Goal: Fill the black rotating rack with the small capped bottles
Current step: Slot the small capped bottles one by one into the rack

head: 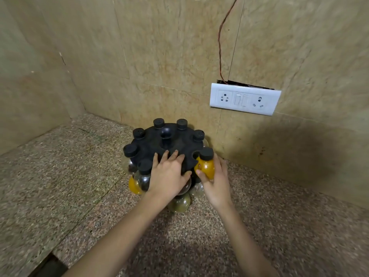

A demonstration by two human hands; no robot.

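Two bare forearms (119, 232) are reaching in from the lower edge over the speckled bench (69, 176). Left of the left hand's fingers, a clear bottle (145, 170) with a black cap is sitting in the rim of the black rotating rack (177, 143), and a lower orange bottle (134, 185) is showing beneath it. The left hand (167, 174) is lying flat on the rack's top disc, its fingers (175, 155) straight and slightly spread. Beyond these fingertips the central knob (165, 134) is standing upright, and five further black caps (159, 123) are ringing the left and far rim. Below the left wrist an olive-filled bottle (180, 203) is resting in the lower tier. The right hand (217, 186) is gripping the held orange bottle (206, 166), the thumb pressing its front and the fingers (218, 162) curling round its far side. This bottle is standing upright, cap up, just beside an open notch (196, 156) at the rack's right rim; whether its neck is entering the notch cannot be told. Well above and right of the right fingers, a white switch plate (245, 98) is sitting on the tiled wall (139, 56), a red wire (221, 37) rising from it.
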